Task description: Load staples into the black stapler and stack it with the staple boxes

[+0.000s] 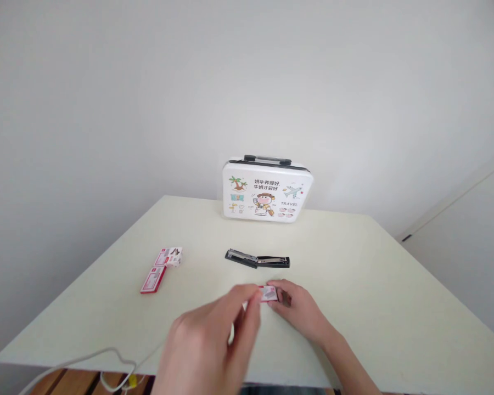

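Both my hands meet over the near middle of a pale table (374, 285). Between them is a small red and white staple box (268, 293). My left hand (214, 345) pinches its left end with thumb and forefinger. My right hand (298, 310) grips its right end. A black stapler (257, 259) lies opened flat on the table just beyond the hands, its metal rail showing. Further left lie two more small red and white staple boxes, one closed (152, 280) and one (170, 256) with its flap open.
A white case (267, 189) with a black handle and cartoon travel print stands upright at the table's far edge, against a plain wall. A white cable (107, 365) with a yellow tip hangs off the near left edge above a wooden floor.
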`<state>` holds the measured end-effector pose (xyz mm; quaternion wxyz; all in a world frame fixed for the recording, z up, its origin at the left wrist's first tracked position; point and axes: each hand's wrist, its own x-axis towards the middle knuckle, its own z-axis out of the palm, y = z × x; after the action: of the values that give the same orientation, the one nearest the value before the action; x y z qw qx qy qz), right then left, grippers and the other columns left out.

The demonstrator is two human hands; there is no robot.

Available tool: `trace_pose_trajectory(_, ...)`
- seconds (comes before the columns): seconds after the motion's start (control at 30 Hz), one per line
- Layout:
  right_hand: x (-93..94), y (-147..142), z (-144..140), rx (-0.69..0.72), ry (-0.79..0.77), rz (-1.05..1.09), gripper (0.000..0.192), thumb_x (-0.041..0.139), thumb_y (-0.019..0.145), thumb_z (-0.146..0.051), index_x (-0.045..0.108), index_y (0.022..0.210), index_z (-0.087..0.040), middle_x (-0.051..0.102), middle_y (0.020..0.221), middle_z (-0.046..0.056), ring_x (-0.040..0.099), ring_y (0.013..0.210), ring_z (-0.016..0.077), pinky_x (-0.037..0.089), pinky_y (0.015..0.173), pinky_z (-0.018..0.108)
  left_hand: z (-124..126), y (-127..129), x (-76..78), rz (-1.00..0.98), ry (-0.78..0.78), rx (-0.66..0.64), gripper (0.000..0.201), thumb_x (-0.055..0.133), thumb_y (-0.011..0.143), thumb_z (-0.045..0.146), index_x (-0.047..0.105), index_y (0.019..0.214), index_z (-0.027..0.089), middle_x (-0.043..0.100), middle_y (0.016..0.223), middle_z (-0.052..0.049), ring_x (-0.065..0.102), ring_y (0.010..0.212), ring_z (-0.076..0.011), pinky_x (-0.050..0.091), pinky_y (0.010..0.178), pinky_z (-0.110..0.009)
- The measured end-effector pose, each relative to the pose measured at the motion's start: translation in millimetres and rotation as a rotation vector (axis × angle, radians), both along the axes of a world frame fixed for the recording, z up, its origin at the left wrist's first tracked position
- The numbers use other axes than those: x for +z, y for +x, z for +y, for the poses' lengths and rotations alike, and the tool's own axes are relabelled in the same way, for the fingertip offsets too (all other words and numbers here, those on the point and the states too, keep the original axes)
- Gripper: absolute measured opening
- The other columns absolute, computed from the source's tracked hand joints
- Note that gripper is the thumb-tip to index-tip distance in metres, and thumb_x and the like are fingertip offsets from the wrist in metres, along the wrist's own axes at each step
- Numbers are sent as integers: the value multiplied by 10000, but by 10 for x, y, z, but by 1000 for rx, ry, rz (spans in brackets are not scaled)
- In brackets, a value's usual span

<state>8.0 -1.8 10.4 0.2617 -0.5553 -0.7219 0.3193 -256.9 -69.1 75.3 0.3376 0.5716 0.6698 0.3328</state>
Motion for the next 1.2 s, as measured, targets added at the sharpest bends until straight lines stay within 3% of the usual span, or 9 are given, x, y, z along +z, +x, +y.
trace_pose_trajectory(0.17, 83, -52, -13, 11, 12, -30, 304, 685, 840, -305, 706, 1142, -279, 662, 852, -23, 613, 772, 164, 440, 728, 267, 569, 88, -393, 191, 98, -156, 280, 560, 957, 403, 731, 1116, 249, 781, 950, -65, 718, 829, -247, 507, 791, -356)
trace_pose_trajectory(0.3, 140, -149, -32, 20, 2, -81, 287, 694, 832, -303, 717, 1118, -304, 662, 846, -33, 607, 764, 158, 425, 718, 257, 677, 193, -695, 149, 99, -234, 246, 534, 952, 319, 760, 1020, 247, 794, 959, -34, 729, 834, -202, 516, 787, -300)
trace_pose_trajectory(0.47, 217, -251, -38, 19, -5, -112, 328, 764, 777, -359, 733, 1101, -317, 680, 872, -31, 589, 742, 157, 404, 683, 258, 728, 147, -725, 178, 164, -233, 288, 463, 996, 332, 739, 1038, 261, 767, 899, -14, 694, 778, -195, 501, 748, -311)
trace_pose_trajectory(0.57, 282, -322, -4, 11, 10, -121, 471, 780, 778, -422, 699, 1232, -327, 720, 1015, -8, 617, 810, 168, 420, 718, 260, 1027, -28, -704, 246, 251, -150, 354, 497, 978, 332, 640, 1285, 228, 711, 1151, -80, 636, 1071, -260, 455, 958, -408)
trace_pose_trajectory(0.67, 317, -422, 64, 67, 23, -152, 321, 743, 827, -406, 754, 1143, -354, 723, 945, -23, 616, 771, 152, 407, 698, 246, 1437, -164, -705, 283, 311, -196, 598, 678, 865, 351, 531, 1436, 254, 584, 1398, -82, 482, 1300, -291, 357, 1092, -438)
trace_pose_trajectory(0.77, 310, -505, 125, 115, 34, -171, 167, 720, 845, -352, 801, 990, -363, 711, 863, -41, 600, 719, 133, 374, 658, 234, 1703, -195, -720, 303, 297, -284, 520, 749, 810, 395, 640, 1310, 302, 636, 1316, -41, 520, 1217, -285, 375, 1039, -420)
trace_pose_trajectory(0.9, 313, -539, 133, 142, 67, -201, 146, 689, 852, -273, 812, 909, -329, 694, 803, -37, 586, 701, 130, 345, 649, 238, 1636, -155, -732, 311, 269, -361, 266, 746, 818, 443, 741, 1048, 309, 707, 1102, -9, 577, 1081, -253, 376, 982, -391)
trace_pose_trajectory(1.07, 395, -499, 153, 142, 144, -211, 220, 576, 973, -345, 784, 1043, -327, 703, 870, -14, 617, 798, 150, 360, 705, 242, 1208, -55, -724, 296, 265, -398, 241, 751, 821, 455, 735, 1026, 330, 710, 1065, 2, 582, 1064, -250, 360, 961, -390)
trace_pose_trajectory(1.2, 433, -473, 266, 179, 165, -220, 230, 563, 992, -355, 788, 1040, -346, 662, 792, -29, 600, 723, 134, 348, 666, 234, 1007, 19, -703, 287, 260, -410, 242, 779, 799, 424, 730, 1028, 362, 705, 1068, 16, 581, 1058, -250, 348, 949, -390)
